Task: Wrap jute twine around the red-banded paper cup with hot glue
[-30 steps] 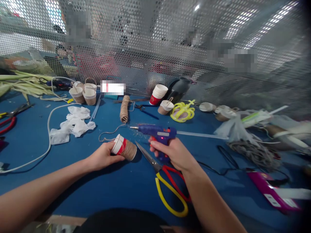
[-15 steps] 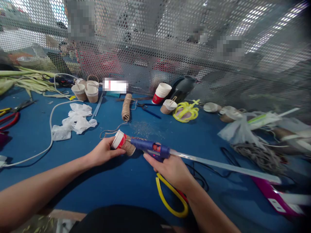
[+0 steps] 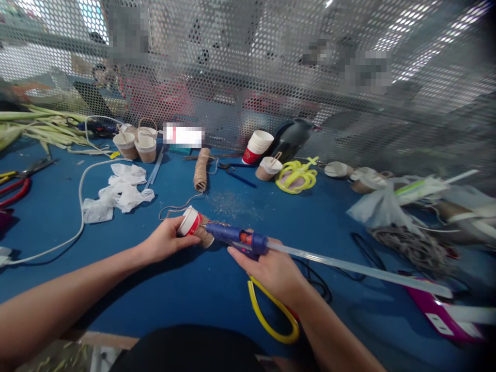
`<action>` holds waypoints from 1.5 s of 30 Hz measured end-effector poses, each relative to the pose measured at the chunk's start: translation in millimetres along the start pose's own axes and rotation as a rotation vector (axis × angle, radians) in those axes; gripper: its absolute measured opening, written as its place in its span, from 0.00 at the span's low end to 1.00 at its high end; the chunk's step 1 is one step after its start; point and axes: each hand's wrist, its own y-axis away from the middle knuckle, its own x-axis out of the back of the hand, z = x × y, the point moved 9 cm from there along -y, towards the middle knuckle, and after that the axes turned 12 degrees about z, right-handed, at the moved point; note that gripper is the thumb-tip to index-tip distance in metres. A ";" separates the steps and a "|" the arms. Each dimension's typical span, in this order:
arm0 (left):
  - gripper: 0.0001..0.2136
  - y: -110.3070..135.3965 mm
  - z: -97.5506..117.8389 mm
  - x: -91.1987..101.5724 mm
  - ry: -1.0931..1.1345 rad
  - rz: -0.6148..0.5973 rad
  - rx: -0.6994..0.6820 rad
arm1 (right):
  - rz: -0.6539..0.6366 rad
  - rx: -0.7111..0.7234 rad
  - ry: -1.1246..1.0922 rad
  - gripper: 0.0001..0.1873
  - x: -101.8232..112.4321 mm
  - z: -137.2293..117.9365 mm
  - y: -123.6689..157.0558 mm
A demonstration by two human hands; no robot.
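My left hand [image 3: 165, 242] grips a small paper cup [image 3: 196, 227] lying on its side, white-rimmed with a red band and partly wrapped in brown twine. My right hand [image 3: 271, 271] is closed round a blue hot glue gun [image 3: 238, 238]. Its nozzle touches the twine-wrapped side of the cup. A long clear glue stick [image 3: 360, 269] juts out of the gun's back to the right. Twine trails from the cup toward a spool of twine [image 3: 201, 169] farther back. Yellow-and-red scissors [image 3: 271, 315] lie partly under my right wrist.
On the blue table [image 3: 201, 294]: white crumpled plastic [image 3: 118, 194], a white cable [image 3: 79, 206], twine-wrapped cups [image 3: 135, 144], a red-and-white cup stack [image 3: 256, 147], a yellow crown shape [image 3: 296, 178], red pliers [image 3: 15, 186], a magenta object [image 3: 434, 315]. A perforated metal screen [image 3: 248, 67] stands behind, with people beyond it.
My right hand swung the glue gun down and left, from above the scissors to the cup, until the nozzle met the twine. The left hand kept holding the cup, shifting slightly.
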 end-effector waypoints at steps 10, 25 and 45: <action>0.16 0.2 4.4 0.3 -0.010 0.006 -0.036 | -0.031 0.037 0.017 0.07 -1.3 -3.2 2.4; 0.17 2.4 9.8 2.1 -0.102 -0.004 -0.096 | -0.032 -0.003 0.013 0.07 1.3 -2.4 -1.5; 0.17 4.8 16.2 2.4 -0.136 -0.038 -0.152 | -0.052 -0.070 -0.047 0.09 3.5 0.4 0.5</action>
